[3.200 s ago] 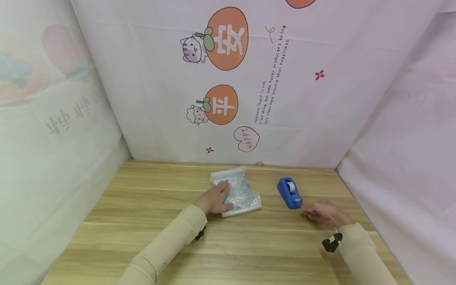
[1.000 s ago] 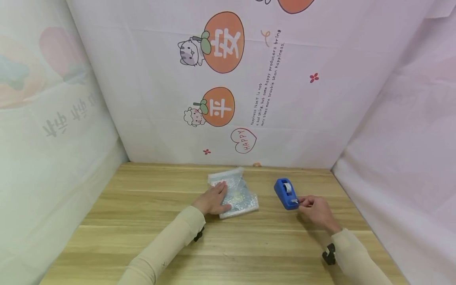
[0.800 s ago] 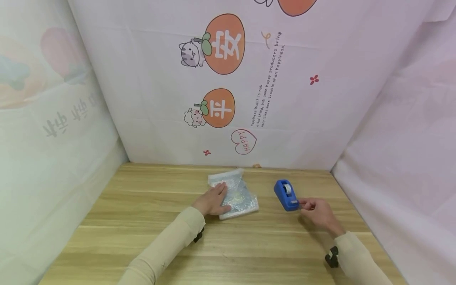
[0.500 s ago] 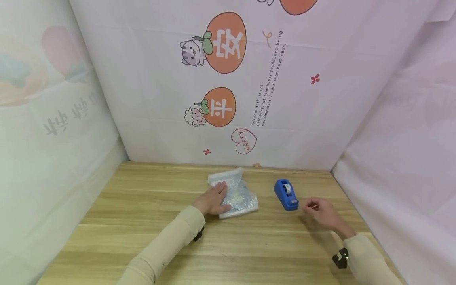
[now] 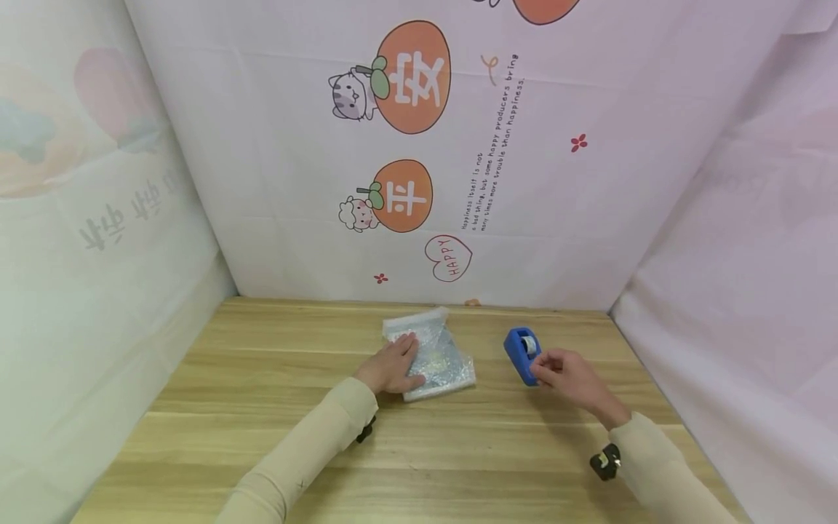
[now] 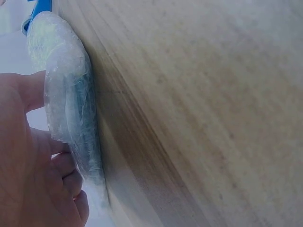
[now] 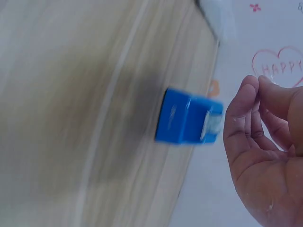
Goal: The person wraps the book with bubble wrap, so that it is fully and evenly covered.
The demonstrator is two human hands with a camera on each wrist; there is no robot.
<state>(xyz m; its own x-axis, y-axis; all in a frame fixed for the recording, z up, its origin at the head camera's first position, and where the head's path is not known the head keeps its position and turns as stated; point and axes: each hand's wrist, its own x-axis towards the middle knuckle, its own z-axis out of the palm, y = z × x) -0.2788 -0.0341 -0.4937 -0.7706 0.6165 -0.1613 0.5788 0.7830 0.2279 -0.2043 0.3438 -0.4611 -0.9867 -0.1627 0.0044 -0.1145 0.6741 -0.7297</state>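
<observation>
My left hand [image 5: 391,367] rests on a flat bubble-wrapped packet [image 5: 440,364], fingers straight, holding it against the table. Something pale blue-grey shows through the clear wrap [image 6: 78,101]. A blue tape dispenser [image 5: 519,356] with a roll of tape [image 5: 529,345] stands to the right of the packet. Just above its front end is my right hand [image 5: 572,378], which partly covers it in the head view. Thumb and forefinger pinch together at the tips in the right wrist view, with a faint bit of clear tape [image 7: 271,78] showing there.
The wood-grain table [image 5: 366,466] meets a printed white cloth [image 5: 288,218] behind it. More cloth hangs along the left side [image 5: 131,291] and the right side [image 5: 740,291]. A small black camera [image 5: 605,461] is worn on the right wrist.
My right hand pulled away from the dispenser's cutting end to the right, then came back left and up over its front. The left hand and packet have stayed in place.
</observation>
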